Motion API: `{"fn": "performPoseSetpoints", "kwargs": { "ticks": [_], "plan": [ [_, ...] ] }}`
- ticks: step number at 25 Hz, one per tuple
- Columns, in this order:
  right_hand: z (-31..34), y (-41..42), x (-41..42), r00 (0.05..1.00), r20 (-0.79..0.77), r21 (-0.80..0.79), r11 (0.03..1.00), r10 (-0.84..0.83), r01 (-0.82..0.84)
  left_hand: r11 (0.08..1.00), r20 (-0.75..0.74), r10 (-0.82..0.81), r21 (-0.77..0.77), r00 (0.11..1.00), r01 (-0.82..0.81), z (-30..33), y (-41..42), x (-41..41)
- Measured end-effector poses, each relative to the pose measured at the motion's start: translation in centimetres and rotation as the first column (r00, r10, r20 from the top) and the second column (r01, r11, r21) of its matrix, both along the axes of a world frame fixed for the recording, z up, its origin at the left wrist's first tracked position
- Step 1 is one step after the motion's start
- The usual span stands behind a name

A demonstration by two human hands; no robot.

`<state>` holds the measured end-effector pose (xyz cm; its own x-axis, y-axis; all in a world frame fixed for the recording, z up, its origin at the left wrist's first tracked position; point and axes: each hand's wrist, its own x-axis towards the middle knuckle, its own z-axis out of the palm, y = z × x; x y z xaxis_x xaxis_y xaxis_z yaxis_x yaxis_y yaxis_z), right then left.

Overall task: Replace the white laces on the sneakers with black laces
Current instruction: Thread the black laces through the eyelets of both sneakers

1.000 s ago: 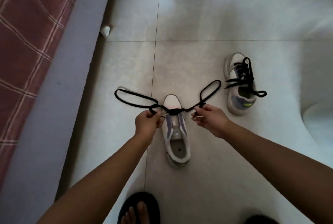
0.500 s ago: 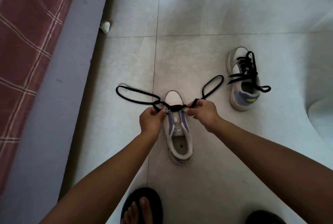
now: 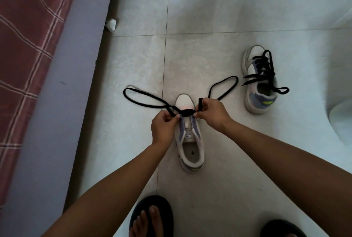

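Right now both hands work close together over the near sneaker (image 3: pixel 190 141) on the floor (image 3: pixel 219 36): the left hand (image 3: pixel 164 125) pinches the black lace (image 3: pixel 144 101) beside the lowest eyelets, the right hand (image 3: pixel 212 112) pinches its other end. Further right sits the second sneaker (image 3: pixel 259 84), already laced black.

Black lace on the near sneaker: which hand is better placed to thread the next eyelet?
Probably the right hand: it pinches the lace end upright beside the eyelets. The left hand holds only a strand.
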<state>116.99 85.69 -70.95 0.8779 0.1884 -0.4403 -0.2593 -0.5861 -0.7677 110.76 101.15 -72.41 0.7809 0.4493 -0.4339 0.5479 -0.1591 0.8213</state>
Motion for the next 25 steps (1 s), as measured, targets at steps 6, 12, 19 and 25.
{"fn": "performPoseSetpoints", "kwargs": {
  "ticks": [6, 12, 19, 25],
  "plan": [
    [0.4, 0.5, -0.3, 0.977, 0.078, -0.11, 0.976, 0.199, -0.19, 0.981, -0.011, -0.126, 0.151, 0.992, 0.126, -0.2, 0.0, -0.5],
    [-0.3, 0.4, -0.7, 0.996, -0.083, 0.03, 0.998, -0.043, 0.046, 0.948, -0.007, -0.19, 0.26, 0.982, 0.185, 0.7, -0.9, -1.7],
    [0.1, 1.1, -2.9, 0.968, 0.077, 0.005, 0.971, -0.237, 0.238, 0.785, -0.102, -0.371, 0.497, 0.923, 0.37, 2.1, -2.4, -3.3],
    [0.7, 1.1, -4.0, 0.975, 0.217, -0.033, 0.998, -0.04, 0.049, 0.714, -0.163, -0.452, 0.523, 0.877, 0.466, 2.4, -2.9, -2.6]
  ]
}}
